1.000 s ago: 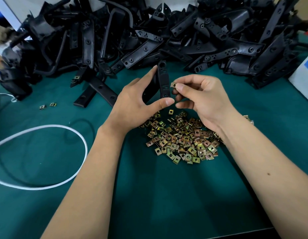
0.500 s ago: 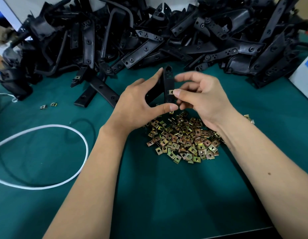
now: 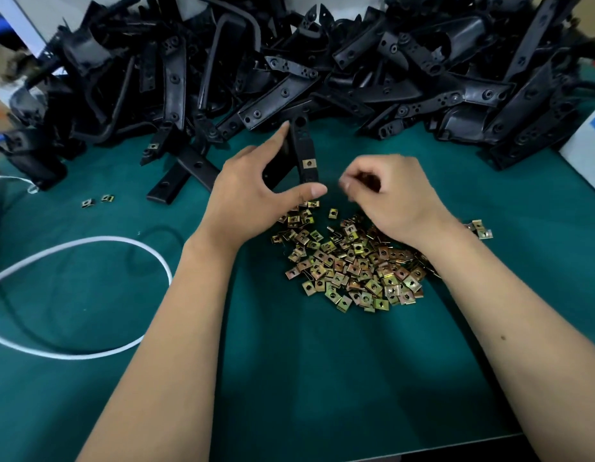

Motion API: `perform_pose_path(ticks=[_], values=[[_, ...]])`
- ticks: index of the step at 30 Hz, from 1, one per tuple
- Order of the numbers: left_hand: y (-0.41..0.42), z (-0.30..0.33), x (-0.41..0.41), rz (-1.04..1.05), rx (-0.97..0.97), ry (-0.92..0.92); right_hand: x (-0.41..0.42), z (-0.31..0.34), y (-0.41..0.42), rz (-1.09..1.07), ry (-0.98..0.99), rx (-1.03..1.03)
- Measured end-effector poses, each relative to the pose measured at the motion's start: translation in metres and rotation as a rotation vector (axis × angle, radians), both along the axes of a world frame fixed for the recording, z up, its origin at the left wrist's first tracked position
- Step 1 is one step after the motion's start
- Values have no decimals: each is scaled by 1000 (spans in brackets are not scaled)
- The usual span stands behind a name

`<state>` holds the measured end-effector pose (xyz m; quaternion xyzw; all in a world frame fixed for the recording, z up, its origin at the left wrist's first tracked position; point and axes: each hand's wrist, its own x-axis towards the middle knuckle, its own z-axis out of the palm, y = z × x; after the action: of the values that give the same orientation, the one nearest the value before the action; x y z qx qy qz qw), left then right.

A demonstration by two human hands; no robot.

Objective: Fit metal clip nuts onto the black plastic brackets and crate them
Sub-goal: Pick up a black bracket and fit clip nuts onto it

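My left hand [image 3: 252, 191] grips a black plastic bracket [image 3: 304, 148] upright between forefinger and thumb. A brass-coloured clip nut [image 3: 308, 164] sits on the bracket's lower part. My right hand [image 3: 393, 195] is beside it to the right, blurred, fingers curled, above the heap of loose clip nuts [image 3: 353, 265] on the green mat. Whether it holds a nut I cannot see. A big heap of black brackets [image 3: 289, 71] fills the back of the table.
A white cord [image 3: 89, 241] loops on the mat at the left. Two stray clip nuts [image 3: 97, 200] lie at the left, a few more at the right [image 3: 481, 228]. A white box [image 3: 586, 141] stands at the right edge. The table's front edge [image 3: 423, 448] is near.
The clip nut that my right hand pinched is now on the bracket. My right hand has let go and dropped away to the right, toward the nut heap.
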<state>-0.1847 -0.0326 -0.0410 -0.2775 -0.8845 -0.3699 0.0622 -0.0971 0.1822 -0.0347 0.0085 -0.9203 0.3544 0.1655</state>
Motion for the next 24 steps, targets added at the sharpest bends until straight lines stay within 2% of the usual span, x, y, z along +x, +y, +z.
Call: perform_pose_path(ticks=[4,10,12,17,21,24], values=[[-6,1,-2,22,29,-5,2,-1,-7,79,-167,207],[-2,1,1,-17,-26,2,0,-3,-12,79,-137,162],[-1,1,3,-43,-38,12,-1,-3,-13,18,-57,-10],[8,3,10,-164,-27,9,-1,4,-7,-81,53,-764],[13,3,13,-189,-56,22,0,6,-7,-78,31,-1001],[13,3,14,-190,-59,24,0,7,-6,-62,5,-1101]])
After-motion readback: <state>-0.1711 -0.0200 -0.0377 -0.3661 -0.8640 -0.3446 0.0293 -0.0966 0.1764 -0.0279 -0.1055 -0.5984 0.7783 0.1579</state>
